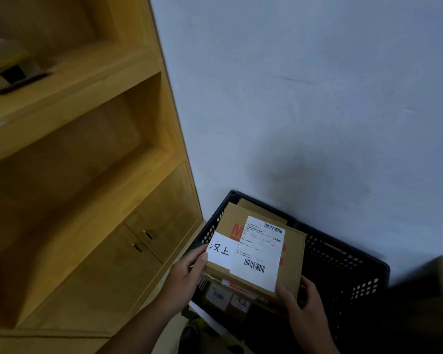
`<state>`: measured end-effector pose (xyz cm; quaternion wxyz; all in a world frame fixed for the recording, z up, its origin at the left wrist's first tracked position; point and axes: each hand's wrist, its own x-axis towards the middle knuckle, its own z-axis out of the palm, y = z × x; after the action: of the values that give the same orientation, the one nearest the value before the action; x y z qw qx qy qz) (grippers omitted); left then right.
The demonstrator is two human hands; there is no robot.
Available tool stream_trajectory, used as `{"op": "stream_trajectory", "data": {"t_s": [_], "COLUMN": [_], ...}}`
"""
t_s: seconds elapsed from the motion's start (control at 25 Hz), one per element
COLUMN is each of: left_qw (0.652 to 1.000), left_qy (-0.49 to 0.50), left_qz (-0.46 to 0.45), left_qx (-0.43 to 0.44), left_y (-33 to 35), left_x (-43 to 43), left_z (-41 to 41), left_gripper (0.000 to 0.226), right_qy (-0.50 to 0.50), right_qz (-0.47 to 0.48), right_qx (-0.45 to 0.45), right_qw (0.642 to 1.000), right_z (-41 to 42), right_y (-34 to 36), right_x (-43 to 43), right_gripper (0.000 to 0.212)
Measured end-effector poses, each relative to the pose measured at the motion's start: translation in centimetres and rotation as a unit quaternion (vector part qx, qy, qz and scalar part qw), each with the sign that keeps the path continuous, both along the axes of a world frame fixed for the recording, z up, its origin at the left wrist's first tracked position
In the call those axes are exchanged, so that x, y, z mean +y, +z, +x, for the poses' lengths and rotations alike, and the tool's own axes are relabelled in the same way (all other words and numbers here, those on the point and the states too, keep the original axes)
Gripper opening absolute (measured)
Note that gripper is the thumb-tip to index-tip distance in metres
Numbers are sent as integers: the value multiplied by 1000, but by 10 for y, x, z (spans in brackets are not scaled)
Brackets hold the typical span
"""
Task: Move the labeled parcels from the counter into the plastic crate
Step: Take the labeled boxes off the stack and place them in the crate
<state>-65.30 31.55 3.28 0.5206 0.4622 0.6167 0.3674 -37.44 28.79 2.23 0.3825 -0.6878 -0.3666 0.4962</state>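
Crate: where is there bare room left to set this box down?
The dark right half of the crate, between the held parcel and the perforated right wall, looks bare. Near-left is crowded with small labeled parcels, and another box fills the far corner.

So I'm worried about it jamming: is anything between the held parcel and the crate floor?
Yes. Smaller labelled parcels lie in the crate under the held parcel, so it would land on them.

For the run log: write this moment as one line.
parcel: held over crate, label up | left hand: grips left edge | right hand: grips near corner | crate: other parcels inside
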Motion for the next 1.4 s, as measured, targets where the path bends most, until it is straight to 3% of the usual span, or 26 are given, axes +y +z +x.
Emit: {"op": "stream_trajectory", "data": {"t_s": [0.56, 1.08, 1.4], "left_qw": [983, 960, 947], "left_qy": [-155, -174, -154], "left_qz": [-97, -217, -273], "left_qx": [-27, 46, 70], "left_y": [-71, -186, -256], "left_x": [80, 93, 88], "left_z": [-108, -101, -87], "left_gripper": [29, 34, 38], "right_qy": [-115, -93, -71], "right_qz": [-125, -225, -235], "right_qx": [-85, -38, -95], "right_qw": [982, 969, 965], "right_z": [-114, -114, -115], "right_y": [-43, -163, -215], "right_x": [6, 22, 25], "right_gripper": [72, 65, 69]}}
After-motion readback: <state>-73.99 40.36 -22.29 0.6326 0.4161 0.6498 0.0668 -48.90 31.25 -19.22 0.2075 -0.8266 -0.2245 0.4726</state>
